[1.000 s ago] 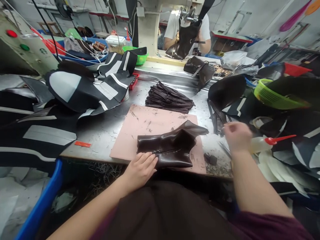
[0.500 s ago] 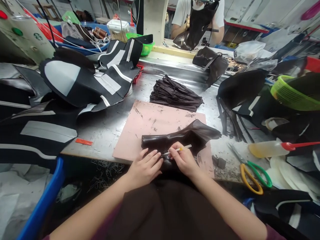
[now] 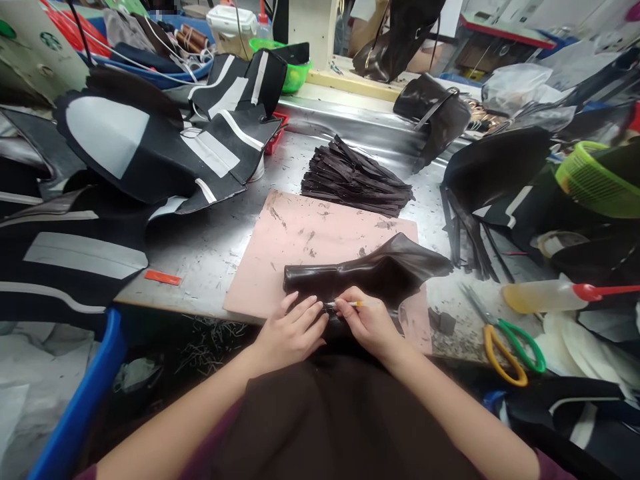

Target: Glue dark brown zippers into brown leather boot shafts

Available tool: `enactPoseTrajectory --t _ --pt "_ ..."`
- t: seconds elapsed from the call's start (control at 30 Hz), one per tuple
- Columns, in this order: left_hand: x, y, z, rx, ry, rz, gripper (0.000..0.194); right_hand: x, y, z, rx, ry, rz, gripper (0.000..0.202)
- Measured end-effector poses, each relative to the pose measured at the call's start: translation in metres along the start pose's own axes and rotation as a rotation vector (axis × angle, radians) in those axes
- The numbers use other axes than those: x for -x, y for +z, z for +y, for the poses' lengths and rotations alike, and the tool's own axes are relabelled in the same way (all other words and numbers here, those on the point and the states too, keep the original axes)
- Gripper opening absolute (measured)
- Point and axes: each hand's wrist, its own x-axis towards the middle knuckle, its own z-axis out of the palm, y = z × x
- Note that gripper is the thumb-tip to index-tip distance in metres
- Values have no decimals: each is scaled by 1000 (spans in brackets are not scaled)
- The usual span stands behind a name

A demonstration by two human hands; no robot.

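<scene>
We sit close against the bench [image 3: 200,253], a dark apron [image 3: 300,420] over our front. Our left hand [image 3: 290,337] lies palm down on the dark leather piece [image 3: 395,267], fingers extended and slightly spread, seemingly to keep it flat and steady. Our right hand [image 3: 369,327] pinches a thin white-and-yellow tool [image 3: 356,304] between thumb and fingers, low near the tip, probably for fine control; its tip meets the leather just beside our left fingertips. The leather rests across the near part of a pink board [image 3: 285,230], which presumably gives us a firm surface; its nearest edge is hard to make out against our apron.

To our right, scissors [image 3: 491,323] and a red-nozzled bottle [image 3: 545,296] lie apparently within easy reach. Beyond the board, dark strips [image 3: 353,177] are heaped together, perhaps to leave our working area free. Farther off stands a dark boot [image 3: 400,40].
</scene>
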Motion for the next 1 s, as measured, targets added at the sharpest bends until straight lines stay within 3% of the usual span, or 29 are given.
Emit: enactPoseTrajectory --t 1.0 --pt "0 0 1 0 -7 -8 26 2 -1 -2 39 -32 -24 22"
